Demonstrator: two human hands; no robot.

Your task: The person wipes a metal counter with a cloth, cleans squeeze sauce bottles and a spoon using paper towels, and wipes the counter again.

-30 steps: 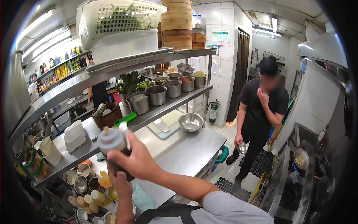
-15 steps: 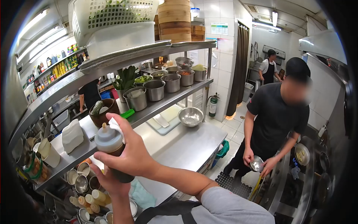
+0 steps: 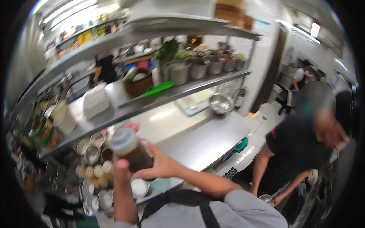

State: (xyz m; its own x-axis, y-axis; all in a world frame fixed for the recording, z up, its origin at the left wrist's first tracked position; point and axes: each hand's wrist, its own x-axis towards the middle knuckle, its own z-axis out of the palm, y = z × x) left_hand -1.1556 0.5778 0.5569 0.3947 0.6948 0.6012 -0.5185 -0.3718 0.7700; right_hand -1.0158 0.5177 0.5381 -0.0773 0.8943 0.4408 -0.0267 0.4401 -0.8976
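A squeeze bottle [image 3: 134, 155] with dark contents and a pale cap is held between my two hands, above the steel counter. My right hand [image 3: 161, 163] wraps the bottle's right side, and a bit of white cloth or paper shows near its fingers. My left hand [image 3: 122, 176] is on the bottle's lower left side, its thumb or fingertip pointing up. Below and left of the hands stand several bottles [image 3: 98, 171] and round metal containers [image 3: 92, 155]. A white round container [image 3: 140, 187] is just under the bottle. The picture is blurred by motion.
A steel shelf [image 3: 205, 84] crosses above the counter [image 3: 213, 140], with metal pots, a brown pot [image 3: 137, 84] and a green-handled utensil [image 3: 159, 88]. A metal bowl [image 3: 220, 104] sits at the back. A co-worker [image 3: 296, 148] stands close at right, holding a small bowl; others are farther back.
The view has turned and shifted. Both hands and the bottle are lower in it. The co-worker at right has come closer and leans forward. The cloth on the bottle's top is no longer there.
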